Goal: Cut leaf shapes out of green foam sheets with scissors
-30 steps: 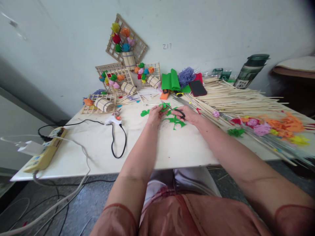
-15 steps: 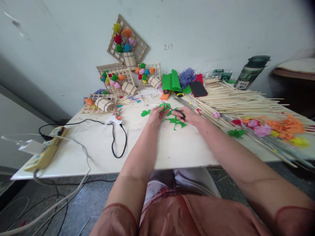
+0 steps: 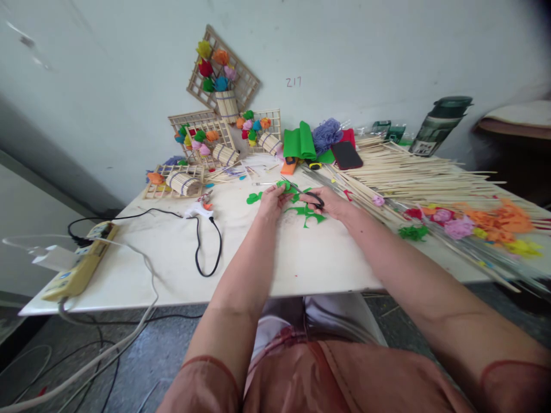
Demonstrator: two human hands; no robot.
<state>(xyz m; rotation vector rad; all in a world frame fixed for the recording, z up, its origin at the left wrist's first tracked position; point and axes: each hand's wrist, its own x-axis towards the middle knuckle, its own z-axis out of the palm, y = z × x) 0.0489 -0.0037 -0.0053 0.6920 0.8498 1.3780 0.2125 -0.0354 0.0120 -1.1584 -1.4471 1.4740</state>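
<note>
Between the fingers of my left hand point(image 3: 274, 202) is a small piece of green crepe paper point(image 3: 283, 186). My right hand point(image 3: 326, 202) grips black-handled scissors point(image 3: 317, 199), whose blades point left and reach the paper. Cut green scraps point(image 3: 306, 213) lie on the table below and between my hands. Just left of my left hand rests another small green cut piece point(image 3: 253, 198). My fingers partly hide the held paper, and I cannot tell how far apart the blades are.
A white glue gun point(image 3: 198, 210) with a black cord and a yellow power strip point(image 3: 81, 261) are on the left. Stick lattices with paper flowers point(image 3: 224, 74) stand behind. Rolled green paper point(image 3: 300, 141), a phone point(image 3: 346, 155), wooden sticks point(image 3: 408, 172) and a dark bottle point(image 3: 441, 126) are right.
Almost nothing differs. Both hands stay in the same place, with the scissor blades still at the green paper.
</note>
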